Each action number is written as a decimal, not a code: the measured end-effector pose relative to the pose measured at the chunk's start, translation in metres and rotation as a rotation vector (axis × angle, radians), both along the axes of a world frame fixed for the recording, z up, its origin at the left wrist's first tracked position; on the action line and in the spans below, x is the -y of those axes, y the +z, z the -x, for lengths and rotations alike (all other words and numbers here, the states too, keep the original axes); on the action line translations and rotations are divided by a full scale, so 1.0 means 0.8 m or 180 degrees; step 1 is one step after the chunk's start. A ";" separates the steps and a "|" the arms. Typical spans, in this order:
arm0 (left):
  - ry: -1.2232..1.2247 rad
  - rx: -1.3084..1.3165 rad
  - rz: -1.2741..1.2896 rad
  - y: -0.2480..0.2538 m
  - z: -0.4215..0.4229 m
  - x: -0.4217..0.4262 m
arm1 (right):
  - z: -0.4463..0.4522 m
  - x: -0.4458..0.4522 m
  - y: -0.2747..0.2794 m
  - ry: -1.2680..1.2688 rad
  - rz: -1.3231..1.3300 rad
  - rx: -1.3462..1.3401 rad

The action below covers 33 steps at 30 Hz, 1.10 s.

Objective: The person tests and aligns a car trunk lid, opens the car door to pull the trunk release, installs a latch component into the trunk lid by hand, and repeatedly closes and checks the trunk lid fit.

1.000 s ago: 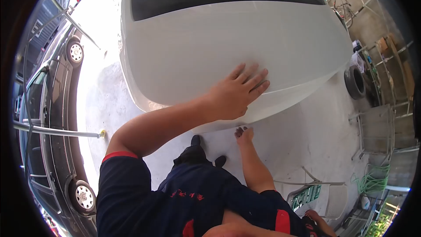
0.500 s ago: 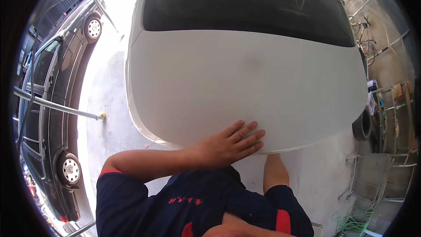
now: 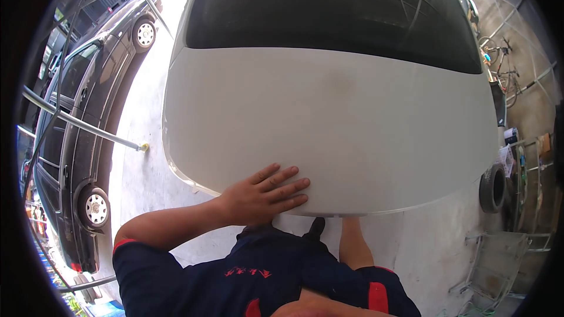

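A white car's smooth rear lid (image 3: 376, 135) lies in front of me, below its dark rear window (image 3: 335, 17). My left hand (image 3: 264, 194) rests palm down near the lid's lower left edge, fingers stretched out to the right, holding nothing. My right forearm (image 3: 355, 243) reaches up to the car's lower edge. The lid hides my right hand, so its fingers and anything in them cannot be made out.
A dark car (image 3: 76, 123) is parked at the left, near a metal pole (image 3: 88, 126) with a yellow end. On the right are a tire (image 3: 492, 189), a metal frame (image 3: 496, 264), shelving and bicycles (image 3: 505, 70). One dark shoe (image 3: 315, 229) shows below the lid.
My left hand was farther up the lid, then came down to its lower edge and has now slid left. My right hand, visible below the car at first, is now hidden. The view has shifted.
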<state>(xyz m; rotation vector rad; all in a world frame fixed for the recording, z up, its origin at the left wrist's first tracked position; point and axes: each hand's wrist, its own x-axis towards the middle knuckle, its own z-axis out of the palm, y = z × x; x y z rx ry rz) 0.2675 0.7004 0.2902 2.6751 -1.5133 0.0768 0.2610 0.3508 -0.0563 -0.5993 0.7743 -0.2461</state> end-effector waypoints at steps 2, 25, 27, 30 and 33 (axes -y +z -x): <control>0.0183 -0.0002 0.0000 0.031 0.008 0.047 | 0.027 0.032 0.008 0.0014 -0.0049 -0.0016; 0.0717 0.0356 0.0166 0.002 0.037 0.184 | 0.005 0.183 -0.188 0.0037 -0.0980 -0.0964; 0.0694 0.0324 0.0280 0.007 0.043 0.183 | 0.027 0.192 -0.175 0.0099 -0.1023 -0.0949; 0.0711 0.0437 0.0276 0.006 0.050 0.168 | 0.045 0.183 -0.103 0.0375 -0.1152 -0.0799; 0.0685 0.0443 0.0486 -0.002 0.048 0.159 | 0.049 0.174 -0.119 0.0353 -0.1270 -0.0339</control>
